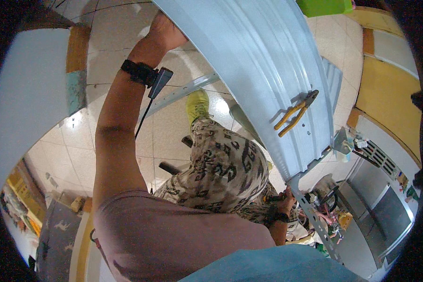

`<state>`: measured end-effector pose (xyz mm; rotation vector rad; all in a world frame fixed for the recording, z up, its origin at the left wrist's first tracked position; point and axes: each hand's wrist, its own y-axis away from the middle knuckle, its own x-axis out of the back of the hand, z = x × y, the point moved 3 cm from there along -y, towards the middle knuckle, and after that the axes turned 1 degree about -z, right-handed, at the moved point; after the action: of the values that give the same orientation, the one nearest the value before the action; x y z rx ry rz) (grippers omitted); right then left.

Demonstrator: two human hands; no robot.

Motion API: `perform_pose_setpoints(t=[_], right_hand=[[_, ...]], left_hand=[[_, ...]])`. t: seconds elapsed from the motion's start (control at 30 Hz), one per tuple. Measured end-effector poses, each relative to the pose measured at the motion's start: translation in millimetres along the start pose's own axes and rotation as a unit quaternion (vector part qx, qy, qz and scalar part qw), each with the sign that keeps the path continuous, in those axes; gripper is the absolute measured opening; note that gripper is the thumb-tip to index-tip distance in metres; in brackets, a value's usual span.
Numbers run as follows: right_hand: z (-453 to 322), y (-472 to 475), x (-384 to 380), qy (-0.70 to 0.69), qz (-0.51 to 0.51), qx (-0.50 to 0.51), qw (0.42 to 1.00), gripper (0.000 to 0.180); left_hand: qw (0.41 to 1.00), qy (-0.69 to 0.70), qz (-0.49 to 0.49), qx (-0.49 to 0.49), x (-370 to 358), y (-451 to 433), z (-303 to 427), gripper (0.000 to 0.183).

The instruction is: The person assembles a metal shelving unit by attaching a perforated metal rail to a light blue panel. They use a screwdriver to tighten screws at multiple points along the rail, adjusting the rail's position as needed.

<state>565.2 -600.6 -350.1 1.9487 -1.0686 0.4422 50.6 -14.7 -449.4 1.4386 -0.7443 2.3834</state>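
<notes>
A long ribbed light-grey metal shelf panel (246, 53) slopes across the view in front of me. At its upper left edge is my left hand (167, 31), with the fingers hidden behind the panel. Near the panel's lower corner, my right hand (287, 201) closes around a tool with a dark and orange handle (272, 198); its working end cannot be made out. A slotted metal angle post (315, 220) meets the panel at that corner, beside the right hand. Pliers with yellow handles (296, 114) lie on the panel, close to a few small dark pieces of hardware (303, 125).
Another metal angle bar (187, 90) runs behind the panel above the tiled floor (120, 46). My knee in patterned trousers (225, 155) is under the panel's edge. At right are a yellow panel (389, 105) and a dark-fronted cabinet (391, 211); a green container (326, 7) is at the top.
</notes>
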Motion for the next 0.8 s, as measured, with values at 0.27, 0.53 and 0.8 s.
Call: perform_pose_setpoints(t=[0.27,0.53,0.8], right_hand=[[12.8,-10.3,5.7,0.010,-0.007,0.063,0.998,0.026],[41.7,-33.5,15.3,-0.093,0.038,0.011,0.995,0.028],[-5.7,8.8,-11.7,-0.003,0.039,0.031,0.999,0.029]], left_hand=[[0.986,-0.058,-0.086,0.127,-9.6,13.7,4.2,0.036],[0.982,0.021,-0.117,0.144,8.6,23.5,16.8,0.038],[0.932,-0.195,-0.191,0.240,50.6,12.2,43.5,0.040]])
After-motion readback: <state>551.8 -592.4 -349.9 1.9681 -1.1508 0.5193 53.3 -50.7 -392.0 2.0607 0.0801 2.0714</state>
